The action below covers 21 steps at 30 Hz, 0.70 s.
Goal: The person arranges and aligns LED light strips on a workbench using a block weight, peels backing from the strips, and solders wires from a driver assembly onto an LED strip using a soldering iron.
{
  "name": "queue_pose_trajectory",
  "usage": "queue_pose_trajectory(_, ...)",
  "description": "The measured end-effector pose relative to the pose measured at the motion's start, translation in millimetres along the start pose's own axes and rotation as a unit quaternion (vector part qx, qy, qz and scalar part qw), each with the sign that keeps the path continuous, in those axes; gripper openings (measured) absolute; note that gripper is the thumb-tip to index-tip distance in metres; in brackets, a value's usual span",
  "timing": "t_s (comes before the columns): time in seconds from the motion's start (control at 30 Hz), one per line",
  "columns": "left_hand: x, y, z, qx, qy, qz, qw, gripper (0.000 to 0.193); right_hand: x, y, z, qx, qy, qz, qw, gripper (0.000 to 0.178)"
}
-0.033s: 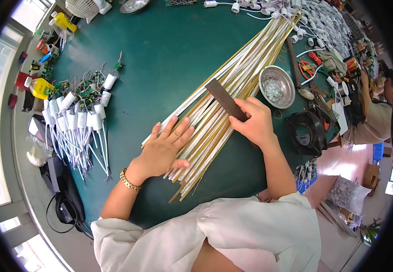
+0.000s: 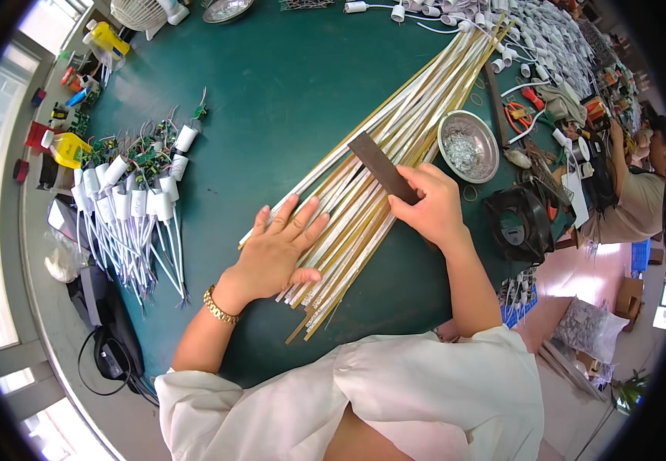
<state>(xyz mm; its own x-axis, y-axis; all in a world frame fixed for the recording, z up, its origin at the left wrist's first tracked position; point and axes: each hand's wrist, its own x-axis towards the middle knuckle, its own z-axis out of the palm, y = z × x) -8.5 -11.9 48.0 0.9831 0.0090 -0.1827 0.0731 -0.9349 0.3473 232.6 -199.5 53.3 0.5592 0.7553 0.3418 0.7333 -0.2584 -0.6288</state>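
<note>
Green-topped table (image 2: 271,84). Long loose bundle of narrow white and yellow strips (image 2: 406,127) lies aslant on it, from near the middle of the near edge toward the far right corner; near ends uneven, fanned out.

Left hand (image 2: 271,257): palm down on the near part of the bundle, fingers spread, thumb apart; gripping nothing. Gold-coloured bracelet (image 2: 222,306) on that wrist.

Right hand (image 2: 433,206): thumb and fingers pinch the near end of a dark flat bar (image 2: 379,165) set crosswise over the strips. Contact beneath the bar: cannot tell.

Just right of the bundle, a round metal bowl (image 2: 489,146) of small silvery pieces, too fine to identify. Black fan (image 2: 517,223) by the right edge. White lamp holders (image 2: 548,46) heaped at the far right corner. Toward the left edge, white cylinders (image 2: 139,203) with trailing leads, green circuit boards (image 2: 147,157) at their far ends.
</note>
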Motion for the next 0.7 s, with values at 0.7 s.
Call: queue_pose_trajectory(0.7, -25, -3, 6, 0.063, 0.056, -0.11, 0.99, 0.107, 0, 1, -3, -0.043, -0.034, -0.023, 0.998, 0.045)
